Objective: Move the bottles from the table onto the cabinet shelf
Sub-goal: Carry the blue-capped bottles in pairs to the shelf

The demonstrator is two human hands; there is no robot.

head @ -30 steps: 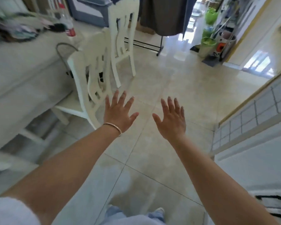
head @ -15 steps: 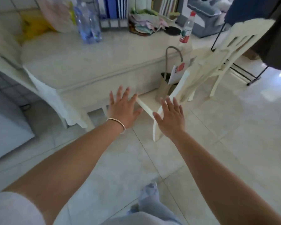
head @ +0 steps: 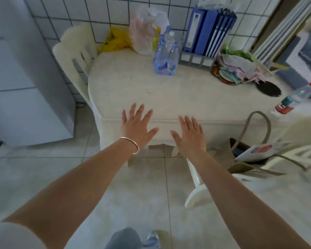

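A cluster of clear plastic bottles with blue caps [head: 165, 56] stands at the back of the cream table [head: 151, 90], near the tiled wall. One more clear bottle with a red cap [head: 294, 98] stands at the table's right end. My left hand [head: 137, 128] and my right hand [head: 189, 135] are both stretched out flat with fingers spread, hovering over the table's near edge. Neither hand holds anything. No cabinet shelf is in view.
Blue binders [head: 208, 31] and plastic bags [head: 145, 33] stand against the wall. A bowl of papers [head: 235, 69] and a black lid [head: 268, 88] lie on the right. A white chair [head: 74, 56] stands left, a tote bag [head: 251, 153] on another chair right, a grey appliance [head: 22, 78] far left.
The view has swung left from the open floor and chairs to face the table. The bottles have come into view ahead. Both hands stay flat and empty.
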